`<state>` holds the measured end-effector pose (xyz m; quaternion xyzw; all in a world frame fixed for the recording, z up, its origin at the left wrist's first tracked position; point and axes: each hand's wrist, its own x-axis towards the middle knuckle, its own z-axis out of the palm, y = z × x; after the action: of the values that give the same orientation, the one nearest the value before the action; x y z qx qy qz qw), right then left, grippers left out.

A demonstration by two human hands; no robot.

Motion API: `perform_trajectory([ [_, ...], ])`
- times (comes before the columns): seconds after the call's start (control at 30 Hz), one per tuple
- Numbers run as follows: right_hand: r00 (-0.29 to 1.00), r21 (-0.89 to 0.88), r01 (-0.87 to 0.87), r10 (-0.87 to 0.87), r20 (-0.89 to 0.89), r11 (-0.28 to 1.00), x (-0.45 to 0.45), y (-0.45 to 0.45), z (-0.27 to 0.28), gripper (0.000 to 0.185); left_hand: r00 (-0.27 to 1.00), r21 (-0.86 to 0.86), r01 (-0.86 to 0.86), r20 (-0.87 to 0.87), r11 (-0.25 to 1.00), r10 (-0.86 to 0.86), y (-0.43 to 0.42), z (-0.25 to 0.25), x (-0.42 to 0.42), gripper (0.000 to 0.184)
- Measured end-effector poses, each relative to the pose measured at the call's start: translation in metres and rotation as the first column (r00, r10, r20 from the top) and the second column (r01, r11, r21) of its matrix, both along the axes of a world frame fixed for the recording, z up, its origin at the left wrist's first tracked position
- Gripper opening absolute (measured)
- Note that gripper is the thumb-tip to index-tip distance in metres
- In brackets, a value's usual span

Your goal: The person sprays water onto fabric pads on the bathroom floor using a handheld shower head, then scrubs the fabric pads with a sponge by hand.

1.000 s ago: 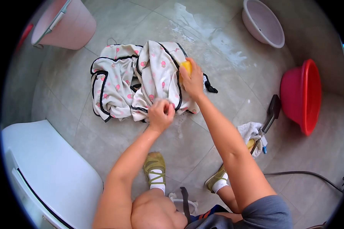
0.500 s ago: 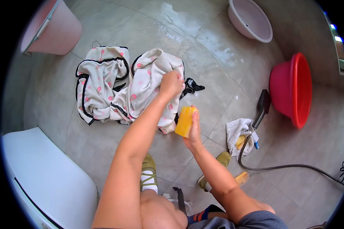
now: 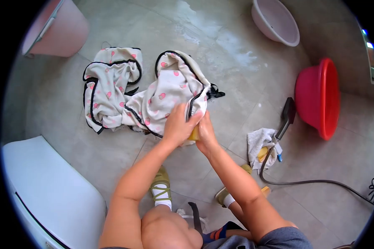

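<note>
A pale cloth (image 3: 158,97) with pink prints and black edging lies bunched on the tiled floor. My left hand (image 3: 181,123) grips a fold of it near its right edge, fingers closed. Beside it, my right hand (image 3: 205,132) is closed round a yellow block (image 3: 194,133), like a bar of soap, held against the lifted cloth edge. Most of the block is hidden between my hands. Black straps (image 3: 215,92) stick out at the cloth's right side.
A pink bucket (image 3: 64,31) stands upper left, a white box-like object (image 3: 54,178) lower left. To the right are a pale basin (image 3: 274,23), a red basin (image 3: 330,99), a shower head (image 3: 288,111) with hose and a white rag (image 3: 257,141). Suds wet the floor (image 3: 232,45).
My right hand moved off the cloth with the yellow block, then back against it. My left hand shifted up the cloth, then down, and now lifts its right edge beside my right hand.
</note>
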<state>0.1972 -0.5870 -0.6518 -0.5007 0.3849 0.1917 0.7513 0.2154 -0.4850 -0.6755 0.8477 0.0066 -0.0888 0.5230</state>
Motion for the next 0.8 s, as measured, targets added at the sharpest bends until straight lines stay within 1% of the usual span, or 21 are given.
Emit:
perform_trajectory([
  [0.03, 0.998, 0.012, 0.054, -0.054, -0.032, 0.998, 0.000, 0.004, 0.009, 0.049, 0.953, -0.039, -0.042, -0.301, 0.998, 0.028, 0.015, -0.005, -0.013, 0.027],
  [0.1, 0.983, 0.023, 0.154, -0.151, -0.102, 0.988, -0.004, 0.002, 0.022, 0.047, 0.981, -0.018, -0.159, -0.118, 0.987, 0.156, 0.036, -0.013, -0.025, 0.024],
  [0.13, 0.994, -0.139, 0.112, -0.113, 0.004, 0.984, -0.007, 0.001, 0.022, 0.046, 0.975, -0.022, -0.222, -0.020, 0.975, 0.222, 0.043, -0.014, -0.029, 0.023],
  [0.17, 0.992, -0.303, 0.091, -0.061, 0.107, 0.949, -0.010, -0.002, 0.024, 0.046, 0.968, 0.029, -0.249, 0.019, 0.968, 0.249, 0.050, -0.015, -0.037, 0.021],
  [0.2, 0.978, -0.454, 0.093, 0.005, 0.210, 0.886, -0.011, -0.002, 0.024, 0.046, 0.960, 0.079, -0.275, 0.072, 0.958, 0.269, 0.058, -0.017, -0.044, 0.019],
  [0.23, 0.908, -0.596, 0.103, 0.169, 0.383, 0.797, -0.014, 0.000, 0.017, 0.046, 0.950, 0.131, -0.300, 0.129, 0.945, 0.283, 0.066, -0.021, -0.046, 0.018],
  [0.27, 0.789, -0.746, 0.066, 0.423, 0.446, 0.663, -0.011, 0.005, 0.011, 0.045, 0.948, 0.206, -0.272, 0.226, 0.940, 0.224, 0.073, -0.026, -0.049, 0.017],
  [0.3, 0.622, -0.866, 0.075, 0.655, 0.428, 0.495, -0.005, 0.013, 0.006, 0.044, 0.938, 0.282, -0.248, 0.310, 0.927, 0.157, 0.077, -0.033, -0.054, 0.015],
  [0.33, 0.423, -0.942, 0.130, 0.842, 0.334, 0.309, 0.003, 0.022, -0.002, 0.043, 0.920, 0.355, -0.230, 0.384, 0.906, 0.084, 0.080, -0.039, -0.057, 0.014],
  [0.37, 0.283, -0.972, 0.113, 0.932, 0.228, 0.204, 0.014, 0.034, -0.013, 0.043, 0.917, 0.360, -0.234, 0.391, 0.903, 0.082, 0.080, -0.044, -0.058, 0.018],
  [0.4, 0.131, -0.989, 0.114, 0.985, 0.111, 0.096, 0.030, 0.045, -0.024, 0.043, 0.907, 0.364, -0.226, 0.417, 0.904, 0.060, 0.080, -0.052, -0.060, 0.017],
  [0.47, 0.094, -0.968, 0.251, 0.996, 0.010, -0.014, 0.065, 0.059, -0.043, 0.043, 0.886, 0.383, -0.216, 0.463, 0.898, 0.016, 0.086, -0.064, -0.063, 0.017],
  [0.5, 0.170, -0.966, 0.258, 0.985, 0.018, -0.027, 0.088, 0.063, -0.048, 0.044, 0.898, 0.416, -0.179, 0.440, 0.891, -0.025, 0.088, -0.067, -0.064, 0.018],
  [0.53, 0.251, -0.964, 0.264, 0.968, 0.024, -0.045, 0.113, 0.064, -0.052, 0.046, 0.913, 0.394, -0.142, 0.406, 0.908, -0.034, 0.088, -0.064, -0.063, 0.019],
  [0.6, 0.504, -0.981, 0.088, 0.857, -0.108, -0.175, 0.169, 0.055, -0.063, 0.046, 0.916, 0.377, -0.109, 0.397, 0.920, -0.054, 0.091, -0.068, -0.063, 0.022],
  [0.7, 0.446, -0.988, 0.134, 0.895, -0.008, -0.075, 0.183, 0.040, -0.081, 0.046, 0.902, 0.391, -0.103, 0.425, 0.915, -0.080, 0.094, -0.077, -0.064, 0.021],
  [0.77, 0.313, -0.988, 0.149, 0.949, 0.021, -0.028, 0.141, 0.050, -0.058, 0.044, 0.910, 0.417, -0.089, 0.404, 0.904, -0.097, 0.095, -0.079, -0.067, 0.016],
  [0.8, 0.200, -1.000, 0.006, 0.979, -0.028, -0.030, 0.112, 0.053, -0.036, 0.046, 0.913, 0.429, -0.081, 0.393, 0.900, -0.105, 0.094, -0.081, -0.068, 0.014],
])
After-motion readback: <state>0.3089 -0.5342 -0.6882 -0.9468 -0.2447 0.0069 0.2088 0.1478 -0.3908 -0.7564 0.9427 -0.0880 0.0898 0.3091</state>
